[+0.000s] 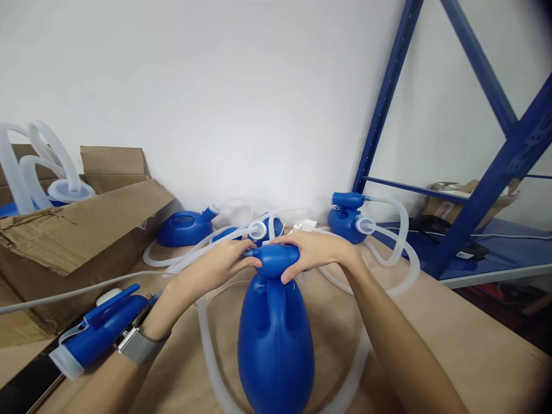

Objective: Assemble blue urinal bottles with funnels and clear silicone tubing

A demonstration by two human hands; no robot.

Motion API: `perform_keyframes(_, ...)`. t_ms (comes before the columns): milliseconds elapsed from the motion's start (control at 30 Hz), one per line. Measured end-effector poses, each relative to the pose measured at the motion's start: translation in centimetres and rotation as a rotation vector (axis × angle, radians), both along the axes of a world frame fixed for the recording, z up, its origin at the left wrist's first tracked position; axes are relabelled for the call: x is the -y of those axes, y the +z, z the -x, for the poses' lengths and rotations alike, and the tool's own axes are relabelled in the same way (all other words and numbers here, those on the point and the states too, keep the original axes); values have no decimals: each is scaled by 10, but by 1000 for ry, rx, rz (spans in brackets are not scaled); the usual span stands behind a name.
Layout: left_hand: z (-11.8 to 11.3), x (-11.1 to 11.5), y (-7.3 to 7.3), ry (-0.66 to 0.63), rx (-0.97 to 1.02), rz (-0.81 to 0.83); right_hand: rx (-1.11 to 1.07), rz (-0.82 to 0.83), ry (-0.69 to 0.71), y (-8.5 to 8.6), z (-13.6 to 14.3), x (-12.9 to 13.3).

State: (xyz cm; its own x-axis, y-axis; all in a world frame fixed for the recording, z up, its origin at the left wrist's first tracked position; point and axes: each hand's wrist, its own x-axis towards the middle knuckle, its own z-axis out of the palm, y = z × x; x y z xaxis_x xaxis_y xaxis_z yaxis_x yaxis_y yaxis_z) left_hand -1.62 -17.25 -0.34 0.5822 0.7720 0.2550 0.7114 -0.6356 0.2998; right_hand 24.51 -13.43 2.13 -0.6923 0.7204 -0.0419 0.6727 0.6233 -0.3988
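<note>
In front of me a blue plastic bottle (276,356) with a moulded handle stands on the brown-covered table. Across its top lies a blue funnel-shaped tube head (276,259), gripped from both sides. My left hand (230,257) pinches the narrow left end, where a hose joins it. My right hand (314,250) wraps round the wider right end, thumb towards me and fingers behind. A translucent corrugated hose (209,351) loops down around the bottle on both sides. The contact between tube head and bottle is partly hidden.
An open cardboard box (86,230) with hoses stands left. A blue funnel-shaped head (103,328) lies by my left forearm. Along the wall are a blue bottle (185,228) and another bottle (345,221) with looped hose. A blue metal rack (487,190) rises on the right.
</note>
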Motion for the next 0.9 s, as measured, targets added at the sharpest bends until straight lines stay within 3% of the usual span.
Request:
perform_keyframes(400, -3, 8, 3, 156, -195, -134, -16, -72, 38, -1, 1, -2)
perform_keyframes(900, -7, 5, -6, 187, -31, -112, -112, -51, 63, -6, -3, -8)
